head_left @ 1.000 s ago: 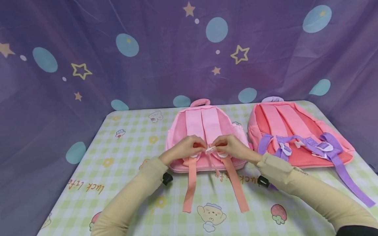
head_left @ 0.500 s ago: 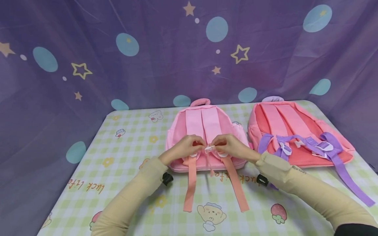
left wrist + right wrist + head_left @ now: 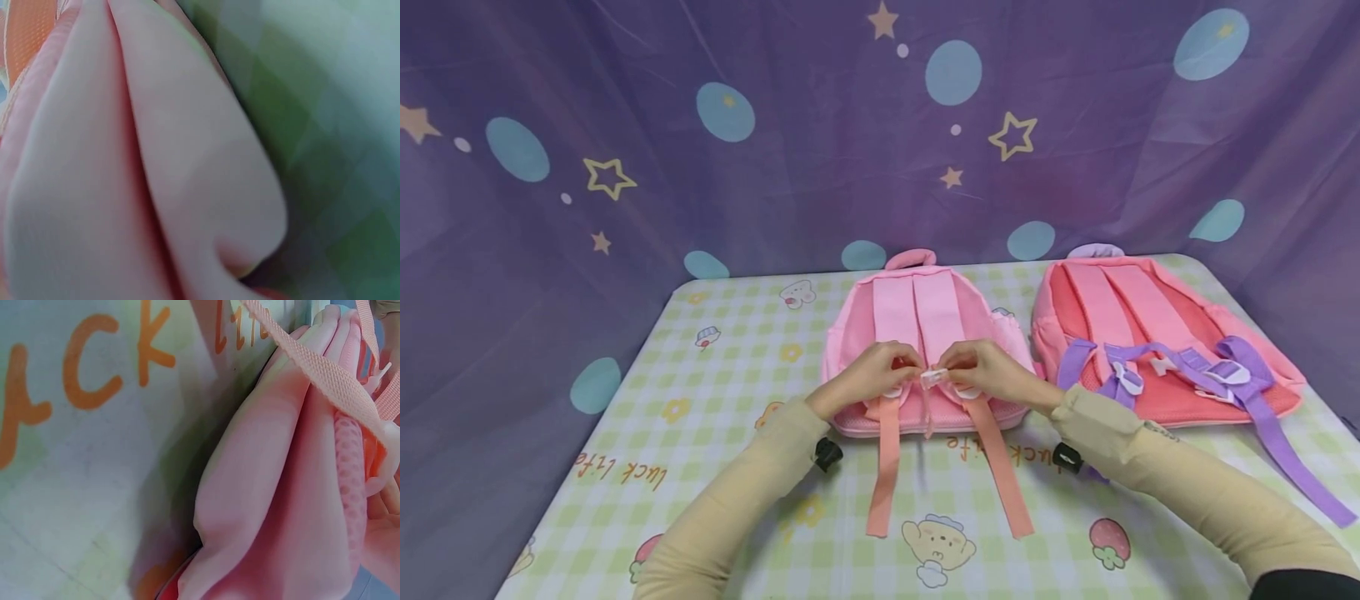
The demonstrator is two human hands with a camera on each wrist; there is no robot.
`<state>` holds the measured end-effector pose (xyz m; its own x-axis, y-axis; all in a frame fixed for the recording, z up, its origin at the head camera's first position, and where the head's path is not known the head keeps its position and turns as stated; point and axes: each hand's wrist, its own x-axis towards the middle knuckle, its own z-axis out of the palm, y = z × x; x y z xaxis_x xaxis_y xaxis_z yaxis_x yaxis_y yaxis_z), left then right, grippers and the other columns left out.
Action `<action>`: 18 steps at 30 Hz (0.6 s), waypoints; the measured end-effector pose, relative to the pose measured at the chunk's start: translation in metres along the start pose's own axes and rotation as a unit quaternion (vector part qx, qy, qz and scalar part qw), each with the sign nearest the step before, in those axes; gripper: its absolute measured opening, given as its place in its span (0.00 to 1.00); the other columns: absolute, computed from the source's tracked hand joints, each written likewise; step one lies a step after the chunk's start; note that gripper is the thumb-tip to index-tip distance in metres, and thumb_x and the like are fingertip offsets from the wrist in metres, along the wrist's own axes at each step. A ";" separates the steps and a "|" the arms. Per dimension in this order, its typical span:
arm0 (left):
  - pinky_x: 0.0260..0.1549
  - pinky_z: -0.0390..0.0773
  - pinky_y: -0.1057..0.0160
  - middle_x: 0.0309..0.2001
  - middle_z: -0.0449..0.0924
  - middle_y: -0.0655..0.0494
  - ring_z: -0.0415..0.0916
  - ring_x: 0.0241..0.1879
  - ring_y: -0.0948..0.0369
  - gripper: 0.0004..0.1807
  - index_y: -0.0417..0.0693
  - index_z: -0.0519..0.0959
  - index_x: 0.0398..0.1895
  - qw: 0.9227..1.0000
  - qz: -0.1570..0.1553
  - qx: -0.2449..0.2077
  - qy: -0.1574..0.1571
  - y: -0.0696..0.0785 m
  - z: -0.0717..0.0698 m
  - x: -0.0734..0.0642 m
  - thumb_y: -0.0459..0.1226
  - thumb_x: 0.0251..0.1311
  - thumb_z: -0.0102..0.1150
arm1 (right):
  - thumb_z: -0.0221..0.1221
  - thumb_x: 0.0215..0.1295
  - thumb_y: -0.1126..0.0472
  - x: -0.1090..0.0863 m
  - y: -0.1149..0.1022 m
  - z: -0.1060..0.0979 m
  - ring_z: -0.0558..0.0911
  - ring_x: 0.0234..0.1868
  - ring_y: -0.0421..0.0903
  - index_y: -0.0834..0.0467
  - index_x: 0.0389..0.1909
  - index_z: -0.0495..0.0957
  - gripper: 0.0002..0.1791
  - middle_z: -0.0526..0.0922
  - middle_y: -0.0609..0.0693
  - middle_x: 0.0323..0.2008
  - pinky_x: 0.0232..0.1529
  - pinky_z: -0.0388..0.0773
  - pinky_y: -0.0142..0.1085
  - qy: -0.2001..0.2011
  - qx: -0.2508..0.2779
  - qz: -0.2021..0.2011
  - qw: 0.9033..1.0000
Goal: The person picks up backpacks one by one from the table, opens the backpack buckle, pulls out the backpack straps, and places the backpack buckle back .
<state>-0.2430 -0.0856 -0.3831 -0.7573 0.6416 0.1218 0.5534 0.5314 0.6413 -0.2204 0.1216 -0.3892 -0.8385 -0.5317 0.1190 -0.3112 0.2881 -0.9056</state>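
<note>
A light pink backpack (image 3: 891,304) lies with its strap side up in the middle of the table. Over its lower part, a small white buckle (image 3: 934,377) sits between my two hands, with a thin pink strap end dangling under it. From the left, my left hand (image 3: 874,372) pinches the buckle's near side between thumb and fingers. My right hand (image 3: 991,372) pinches it from the other side. Orange strap tails (image 3: 886,475) hang toward the table front. In the left wrist view, the bag's pink fabric (image 3: 181,144) fills much of the picture, and the hand is hidden.
A coral backpack (image 3: 1157,400) with purple straps and white buckles lies close on the right, one purple strap (image 3: 1292,467) trailing forward. A green checked cloth (image 3: 730,392) covers the table. Behind it hangs a purple curtain (image 3: 805,192).
The dangling thin strap end has swung to the left beneath the buckle. The buckle has turned slightly between the fingers, while both hands stay almost in place.
</note>
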 end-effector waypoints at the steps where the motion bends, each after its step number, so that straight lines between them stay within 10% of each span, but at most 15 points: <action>1: 0.38 0.71 0.69 0.30 0.79 0.55 0.71 0.33 0.64 0.03 0.43 0.80 0.30 1.000 0.001 0.000 0.001 0.000 0.000 0.000 0.31 0.54 0.56 | 0.54 0.56 0.74 0.000 0.000 0.000 0.77 0.29 0.43 0.69 0.35 0.76 0.06 0.81 0.60 0.32 0.25 0.74 0.28 -0.001 0.004 0.003 1.000; 18: 0.36 0.73 0.69 0.29 0.80 0.56 0.73 0.32 0.64 0.04 0.44 0.81 0.29 1.000 -0.020 -0.013 0.021 -0.005 -0.003 0.001 0.34 0.54 0.58 | 0.55 0.55 0.73 -0.005 -0.003 -0.001 0.78 0.35 0.45 0.70 0.36 0.76 0.08 0.81 0.60 0.33 0.32 0.75 0.28 -0.025 0.008 0.004 1.000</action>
<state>-0.2481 -0.0895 -0.3840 -0.7923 0.5969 0.1268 0.5144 0.5415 0.6650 -0.2160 0.1238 -0.3862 -0.8172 -0.5689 0.0923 -0.2978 0.2797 -0.9127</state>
